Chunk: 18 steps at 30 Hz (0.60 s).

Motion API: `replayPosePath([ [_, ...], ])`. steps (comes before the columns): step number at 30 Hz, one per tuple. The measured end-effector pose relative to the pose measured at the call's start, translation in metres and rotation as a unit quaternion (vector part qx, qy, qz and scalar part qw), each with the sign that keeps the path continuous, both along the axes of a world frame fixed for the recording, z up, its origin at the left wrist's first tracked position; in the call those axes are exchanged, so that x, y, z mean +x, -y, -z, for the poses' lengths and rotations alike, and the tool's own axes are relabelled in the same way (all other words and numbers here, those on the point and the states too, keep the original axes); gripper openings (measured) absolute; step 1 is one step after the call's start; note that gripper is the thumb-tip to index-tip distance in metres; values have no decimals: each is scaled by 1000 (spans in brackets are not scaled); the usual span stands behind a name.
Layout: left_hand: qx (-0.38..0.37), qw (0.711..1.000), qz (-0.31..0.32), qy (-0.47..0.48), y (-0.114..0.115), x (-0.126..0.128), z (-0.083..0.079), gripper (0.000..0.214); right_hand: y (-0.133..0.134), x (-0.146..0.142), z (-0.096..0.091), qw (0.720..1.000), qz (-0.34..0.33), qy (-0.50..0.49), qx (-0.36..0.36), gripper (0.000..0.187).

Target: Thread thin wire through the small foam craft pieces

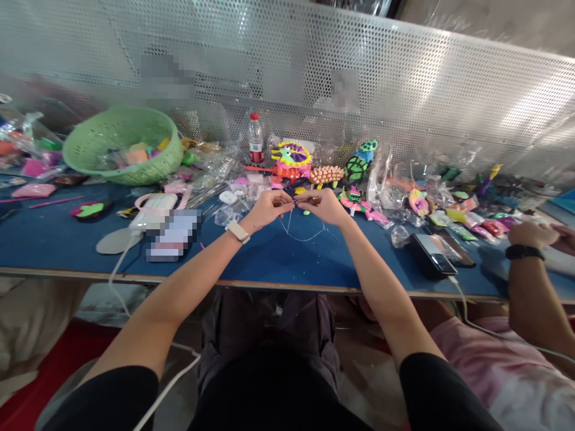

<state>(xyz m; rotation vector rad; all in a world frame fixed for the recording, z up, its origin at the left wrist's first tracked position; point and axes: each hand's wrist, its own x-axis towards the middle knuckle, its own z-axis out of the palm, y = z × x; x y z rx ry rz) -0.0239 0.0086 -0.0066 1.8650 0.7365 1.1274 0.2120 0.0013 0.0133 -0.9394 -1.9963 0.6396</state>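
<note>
Over the middle of the blue table, my left hand [271, 206] and my right hand [322, 206] meet with fingertips pinched together. A thin pale cord [308, 240] hangs in a loop beneath them; whether it is string, wire or fine chain I cannot tell. Whatever small dark part sits between the fingertips is too small to name. Just beyond the hands are colourful clay figures: a frilled dinosaur [291, 155], an orange spiky one [326, 175] and a green-and-black turtle-like one [358, 167]. Close to my right wrist lies a pink and green figure [357, 202].
A green basket [121, 175] stands at back left, near a red-capped bottle [256, 143]. Left of me lie a blurred phone [174, 236] and a white cable [117, 269]. On the right are another phone [432, 254], clay packets [489, 227] and another person's hand [532, 234]. A perforated metal panel [287, 78] rises behind.
</note>
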Motion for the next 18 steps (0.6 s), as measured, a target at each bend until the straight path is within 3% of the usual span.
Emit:
replayPosePath([
  [8,19,999,13,-22,7,1,-3,43,-5,2,7,995,17,30,88,7],
  [11,80,995,-15,-52,8,-1,-4,40,-4,0,8,997,21,23,70,10],
  [14,131,987,-46,-76,9,-2,-4,34,-4,-4,10,999,29,-7,24,24],
  [18,140,986,-54,-71,9,0,-1,33,-6,-14,16,997,27,-69,-24,39],
])
